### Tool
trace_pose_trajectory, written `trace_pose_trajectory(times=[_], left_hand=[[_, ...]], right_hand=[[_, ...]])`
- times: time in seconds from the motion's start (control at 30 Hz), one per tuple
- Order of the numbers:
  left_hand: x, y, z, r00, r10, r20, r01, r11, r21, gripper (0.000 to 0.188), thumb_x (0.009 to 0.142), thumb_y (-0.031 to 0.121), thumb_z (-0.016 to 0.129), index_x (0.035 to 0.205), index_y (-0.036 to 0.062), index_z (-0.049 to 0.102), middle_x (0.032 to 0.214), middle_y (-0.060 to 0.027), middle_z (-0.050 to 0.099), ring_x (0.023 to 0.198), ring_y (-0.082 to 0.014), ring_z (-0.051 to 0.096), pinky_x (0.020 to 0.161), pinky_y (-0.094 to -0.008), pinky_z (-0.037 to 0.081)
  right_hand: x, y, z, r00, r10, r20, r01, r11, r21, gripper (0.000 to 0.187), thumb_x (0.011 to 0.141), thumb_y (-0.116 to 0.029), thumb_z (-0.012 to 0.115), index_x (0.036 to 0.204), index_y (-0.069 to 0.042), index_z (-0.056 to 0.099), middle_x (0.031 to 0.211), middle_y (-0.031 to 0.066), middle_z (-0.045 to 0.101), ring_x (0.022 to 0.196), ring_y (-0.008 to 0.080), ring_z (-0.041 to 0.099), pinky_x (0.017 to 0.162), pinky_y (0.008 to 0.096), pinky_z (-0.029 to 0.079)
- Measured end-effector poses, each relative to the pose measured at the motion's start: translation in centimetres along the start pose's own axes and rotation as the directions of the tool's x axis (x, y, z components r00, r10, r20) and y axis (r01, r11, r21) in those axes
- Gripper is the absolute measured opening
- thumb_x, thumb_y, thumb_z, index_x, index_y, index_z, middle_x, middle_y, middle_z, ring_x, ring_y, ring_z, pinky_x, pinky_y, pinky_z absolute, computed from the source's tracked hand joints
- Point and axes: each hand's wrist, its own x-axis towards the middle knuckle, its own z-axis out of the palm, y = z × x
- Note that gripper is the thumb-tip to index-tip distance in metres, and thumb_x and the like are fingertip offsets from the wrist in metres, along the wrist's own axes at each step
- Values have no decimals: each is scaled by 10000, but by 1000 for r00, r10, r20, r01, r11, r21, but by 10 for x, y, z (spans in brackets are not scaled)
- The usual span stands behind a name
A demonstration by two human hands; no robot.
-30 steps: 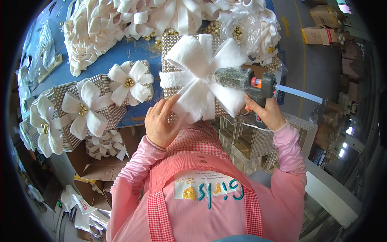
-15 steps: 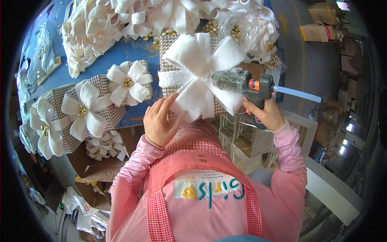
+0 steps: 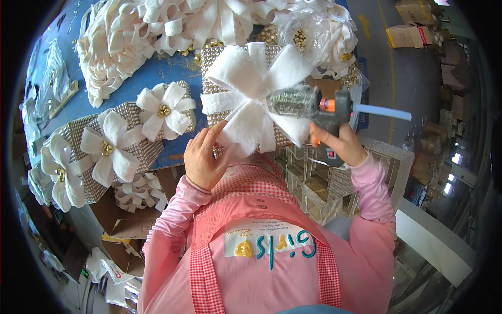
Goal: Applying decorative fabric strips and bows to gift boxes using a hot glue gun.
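A box covered in silvery beads (image 3: 217, 118) lies at the table's near edge, topped by a large white plush bow (image 3: 238, 128). My left hand (image 3: 201, 159) grips its near left corner, fingers curled over the edge beside a bow loop. In my right hand (image 3: 346, 146) is a dark hot glue gun (image 3: 295, 102), slightly blurred. Its nozzle points left at the bow's middle, and the gun's body hides part of the right loops. A pale glue stick (image 3: 384, 111) juts from the gun's back. Whether the nozzle touches the fabric I cannot tell.
Several beaded boxes with white bows and gold bells (image 3: 106, 147) line the left. Piles of cream fabric loops (image 3: 117, 52) cover the blue table's (image 3: 180, 70) far side. Below left is a cardboard box (image 3: 123, 225); beaded frames (image 3: 329, 183) stand at right.
The glue gun and my right hand have shifted slightly left, bringing the nozzle closer to the bow's centre. My left hand keeps its place on the box corner.
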Motion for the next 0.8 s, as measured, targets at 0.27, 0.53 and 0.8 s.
trace_pose_trajectory(times=[0.27,0.53,0.8], left_hand=[[-4,-7,-1,975,-222,-21,201,917,-345,295,814,31,572,1108,13,562,885,-62,611,709,-116,549,645,-239,448],[15,-34,-12,957,-287,-37,257,900,-352,282,815,-52,472,1060,26,585,733,3,537,645,-63,505,608,-188,419],[96,-63,-39,928,-297,-227,282,955,-95,111,814,132,623,811,22,630,606,-57,596,547,-83,557,515,-223,427]], right_hand=[[-50,67,-56,962,50,-270,134,771,622,448,885,-428,494,1124,-49,490,1113,135,562,897,228,603,678,295,493],[-4,264,-32,635,613,-469,217,442,871,338,729,-417,708,925,-168,591,706,2,586,581,153,570,509,284,476],[70,395,-23,765,509,-394,151,453,878,400,775,-443,650,1004,-122,584,710,44,605,620,212,600,500,355,502]])
